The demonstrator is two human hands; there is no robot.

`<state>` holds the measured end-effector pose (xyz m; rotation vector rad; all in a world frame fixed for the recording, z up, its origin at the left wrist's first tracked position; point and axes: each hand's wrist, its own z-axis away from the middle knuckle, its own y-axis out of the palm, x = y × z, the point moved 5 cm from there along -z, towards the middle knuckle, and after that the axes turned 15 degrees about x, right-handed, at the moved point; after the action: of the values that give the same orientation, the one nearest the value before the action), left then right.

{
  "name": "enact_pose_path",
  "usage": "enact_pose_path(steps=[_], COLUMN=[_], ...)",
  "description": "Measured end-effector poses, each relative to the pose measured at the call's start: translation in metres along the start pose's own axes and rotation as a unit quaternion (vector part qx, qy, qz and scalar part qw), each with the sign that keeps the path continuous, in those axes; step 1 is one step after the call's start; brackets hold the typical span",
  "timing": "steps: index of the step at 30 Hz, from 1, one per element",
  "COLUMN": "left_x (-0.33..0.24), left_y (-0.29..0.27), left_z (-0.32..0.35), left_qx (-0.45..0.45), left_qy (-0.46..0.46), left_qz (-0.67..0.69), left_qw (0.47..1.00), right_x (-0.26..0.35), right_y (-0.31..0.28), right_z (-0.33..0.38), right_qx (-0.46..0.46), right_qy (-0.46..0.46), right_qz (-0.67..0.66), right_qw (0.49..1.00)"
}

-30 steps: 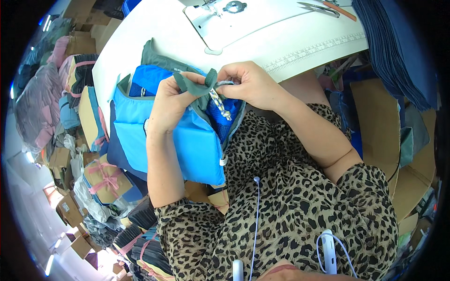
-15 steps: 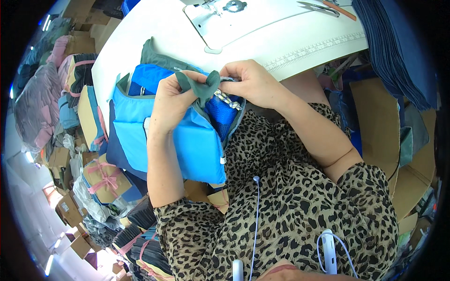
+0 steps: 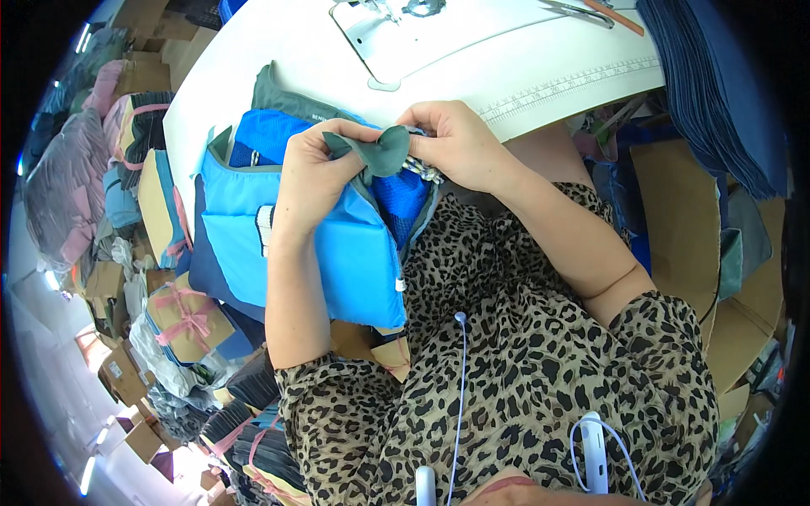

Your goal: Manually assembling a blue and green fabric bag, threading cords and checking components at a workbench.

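Note:
A blue fabric piece [image 3: 337, 270] with dark green edging hangs over the near edge of the table, its panels bright blue. My left hand [image 3: 316, 173] is closed in a pinch on its green trim [image 3: 384, 152], which folds up between both hands. My right hand [image 3: 456, 148] pinches the same edge from the other side, beside a patterned cord [image 3: 422, 171]. Darker blue mesh [image 3: 401, 202] shows below the fingers, inside the opening. A small white tag [image 3: 400, 285] sticks out at the lower right side of the piece.
The white sewing table [image 3: 261, 42] carries a machine plate [image 3: 371, 34], a printed ruler strip, metal scissors [image 3: 578, 13] and an orange-handled tool [image 3: 620, 17]. Stacked dark blue fabric [image 3: 709, 93] lies at right, above an open cardboard box [image 3: 675, 219]. Tied bundles [image 3: 190, 320] crowd the left.
The green trim between my hands has shifted slightly right and folded over, covering more of the cord. Both hands stay pinched on the piece and have moved only a little.

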<state>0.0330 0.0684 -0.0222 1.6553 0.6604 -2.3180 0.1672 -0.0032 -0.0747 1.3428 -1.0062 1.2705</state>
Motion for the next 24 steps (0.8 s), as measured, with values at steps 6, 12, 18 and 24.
enact_pose_path(steps=[6,12,18,24], left_x=[0.007,-0.003,-0.02,-0.012], left_y=[0.0,0.005,0.016,0.012], left_z=[0.002,-0.001,0.001,-0.002], left_qx=[-0.011,-0.015,0.013,0.057], left_qy=[-0.006,0.009,0.036,0.024], left_qz=[0.048,0.009,-0.029,-0.069], left_qw=[0.999,1.0,0.999,0.996], right_x=[0.006,0.001,0.003,0.004], right_y=[-0.004,-0.007,-0.002,-0.004], right_z=[0.0,-0.001,-0.003,-0.003], right_qx=[0.054,0.092,0.092,0.084], right_qy=[0.051,0.06,0.044,0.049], right_qz=[-0.087,-0.108,-0.109,-0.105], right_qw=[0.993,0.988,0.989,0.99])
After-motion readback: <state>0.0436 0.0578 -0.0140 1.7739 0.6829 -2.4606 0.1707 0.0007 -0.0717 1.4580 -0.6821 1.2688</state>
